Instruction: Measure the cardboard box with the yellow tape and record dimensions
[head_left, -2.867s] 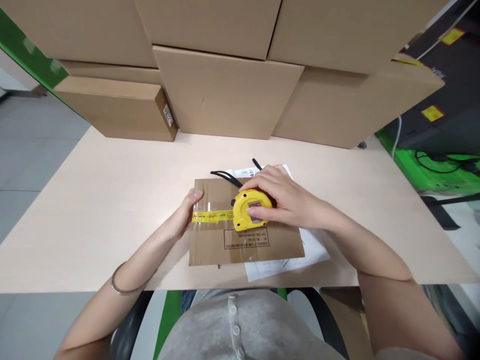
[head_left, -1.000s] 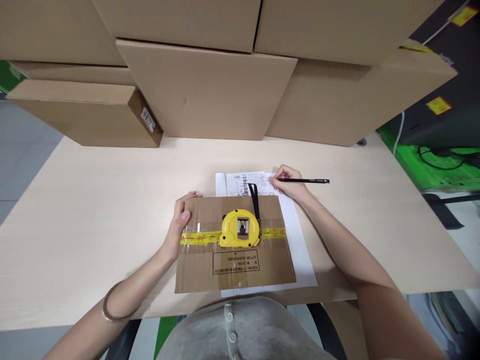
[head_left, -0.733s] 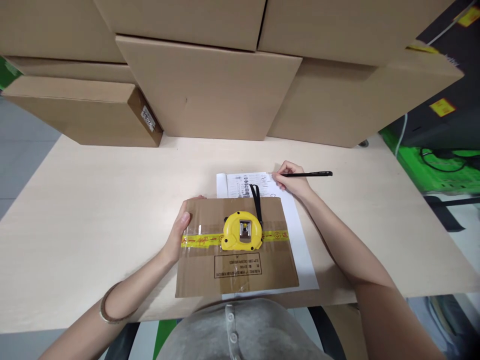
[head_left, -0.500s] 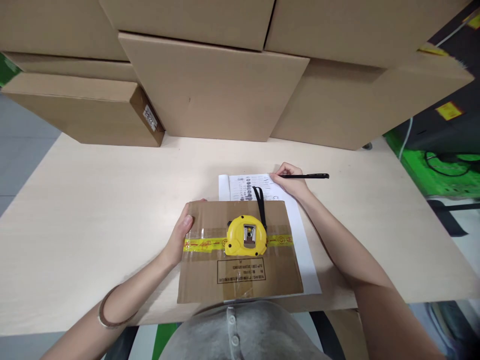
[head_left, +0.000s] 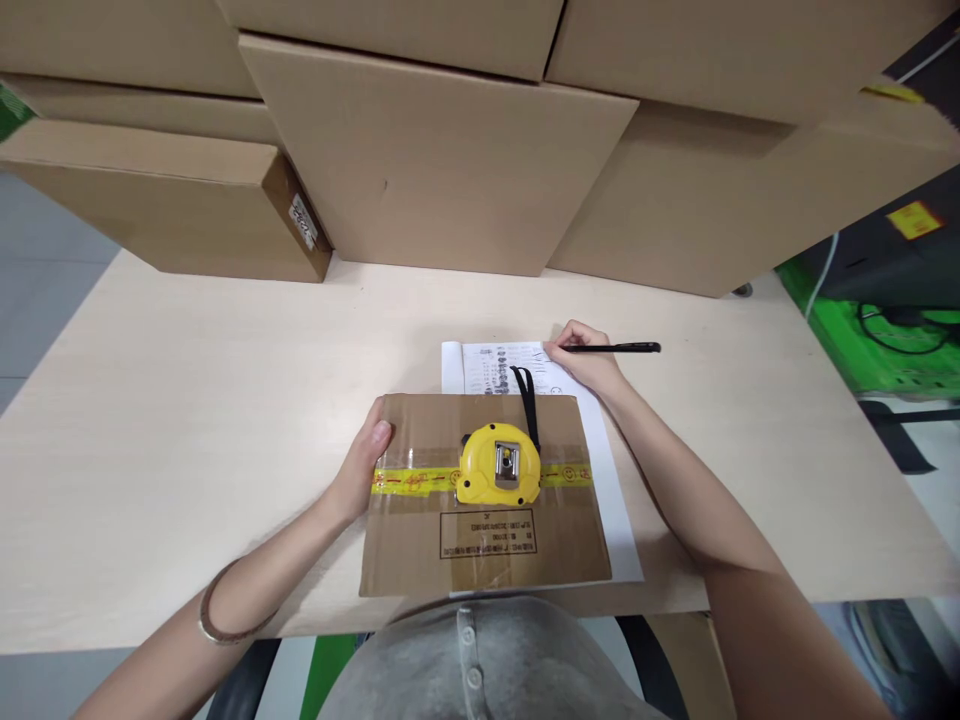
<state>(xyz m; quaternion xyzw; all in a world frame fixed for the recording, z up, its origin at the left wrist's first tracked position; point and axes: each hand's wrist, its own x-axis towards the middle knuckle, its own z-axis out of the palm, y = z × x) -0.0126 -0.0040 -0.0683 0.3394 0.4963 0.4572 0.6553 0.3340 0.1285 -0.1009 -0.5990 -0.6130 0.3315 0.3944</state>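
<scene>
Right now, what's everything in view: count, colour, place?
Tape measure: 1, yellow, on the package
Package: 1, brown, over the paper
Paper: count unclear, white, partly under package
Pen: 1, black, in the right hand
Slim box: 1, brown, back left
Large boxes: several, brown, back
Desk: 1, pale, beneath these
Unclear item: 1, dark, far right
Base: 1, green, far right
Cables: at least 2, black and white, right
Chair: 1, black, bottom
Bracelet: 1, silvery, lower left
Shirt: 1, grey, bottom
Left hand: 1, bare, package's left edge
Right hand: 1, bare, at paper

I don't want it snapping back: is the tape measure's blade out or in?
In, it seems: no blade shows extending from the tape measure, which lies on the box.
</scene>
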